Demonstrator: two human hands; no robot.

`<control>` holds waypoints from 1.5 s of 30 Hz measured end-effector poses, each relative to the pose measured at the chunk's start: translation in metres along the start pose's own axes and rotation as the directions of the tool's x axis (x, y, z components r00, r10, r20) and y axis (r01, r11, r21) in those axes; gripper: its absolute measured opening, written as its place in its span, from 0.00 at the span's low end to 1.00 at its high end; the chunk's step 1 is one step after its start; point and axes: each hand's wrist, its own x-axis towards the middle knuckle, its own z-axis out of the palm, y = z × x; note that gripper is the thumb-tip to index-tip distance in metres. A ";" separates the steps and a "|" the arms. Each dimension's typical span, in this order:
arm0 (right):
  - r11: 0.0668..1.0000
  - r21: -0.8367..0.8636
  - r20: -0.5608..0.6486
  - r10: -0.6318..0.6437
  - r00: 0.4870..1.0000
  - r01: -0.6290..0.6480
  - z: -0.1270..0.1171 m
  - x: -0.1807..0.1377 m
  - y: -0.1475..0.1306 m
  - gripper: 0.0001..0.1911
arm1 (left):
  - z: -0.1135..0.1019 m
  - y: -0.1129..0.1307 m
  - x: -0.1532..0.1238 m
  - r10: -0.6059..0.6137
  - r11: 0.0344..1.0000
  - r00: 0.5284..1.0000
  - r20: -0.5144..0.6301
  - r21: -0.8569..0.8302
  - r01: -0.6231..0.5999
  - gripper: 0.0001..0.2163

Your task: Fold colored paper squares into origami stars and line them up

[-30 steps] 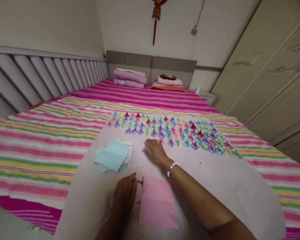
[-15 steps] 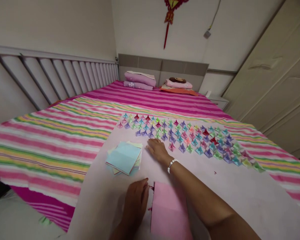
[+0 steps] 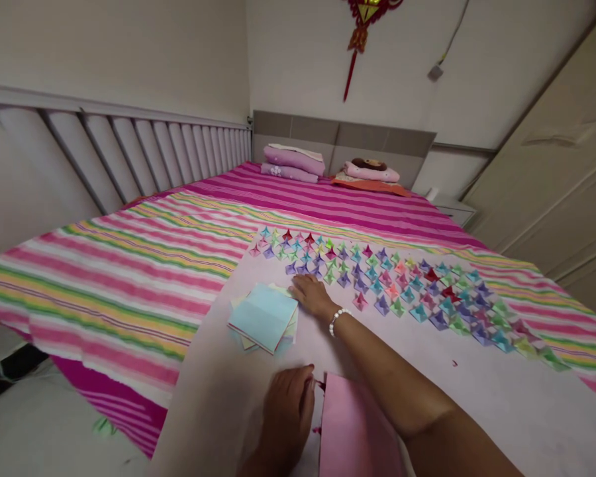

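Striped bed (image 3: pixel 129 278), cream wardrobe (image 3: pixel 551 179), perhaps nightstand (image 3: pixel 451 208)

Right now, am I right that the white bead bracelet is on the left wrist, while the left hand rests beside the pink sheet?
Not quite: the head view shows the white bead bracelet on the right wrist, behind the right hand lying by the folded paper pieces. The left hand does rest beside the pink sheet.
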 end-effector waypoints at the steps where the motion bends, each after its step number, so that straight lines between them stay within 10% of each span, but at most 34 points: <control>1: 1.000 -0.001 -0.003 0.001 1.000 -0.001 0.000 0.002 -0.002 0.23 | 0.000 0.000 0.001 0.002 1.000 1.000 -0.002 -0.004 -0.002 0.10; 20: 0.990 0.051 -0.083 -0.128 0.988 0.133 -0.008 0.011 -0.047 0.25 | -0.001 0.002 0.003 -0.005 1.000 1.000 0.026 -0.009 0.005 0.11; 26: 0.948 0.192 -0.254 -0.204 0.946 0.256 -0.030 -0.061 -0.032 0.22 | 0.001 0.000 0.003 0.014 1.000 1.000 0.026 0.018 -0.014 0.11; 32: 0.945 0.327 -0.411 0.151 0.899 -0.010 -0.040 -0.163 0.011 0.18 | 0.000 -0.001 0.004 0.012 0.999 0.999 0.045 0.032 -0.014 0.10; 39: 0.827 0.494 -0.379 0.484 0.789 -0.270 -0.018 -0.269 0.032 0.14 | 0.001 -0.001 0.006 -0.121 0.992 0.985 0.126 0.055 0.115 0.12; 45: 0.752 0.575 -0.267 0.545 0.795 -0.323 -0.003 -0.314 0.025 0.13 | -0.007 0.010 0.012 -0.333 0.940 0.915 0.226 -0.002 0.342 0.15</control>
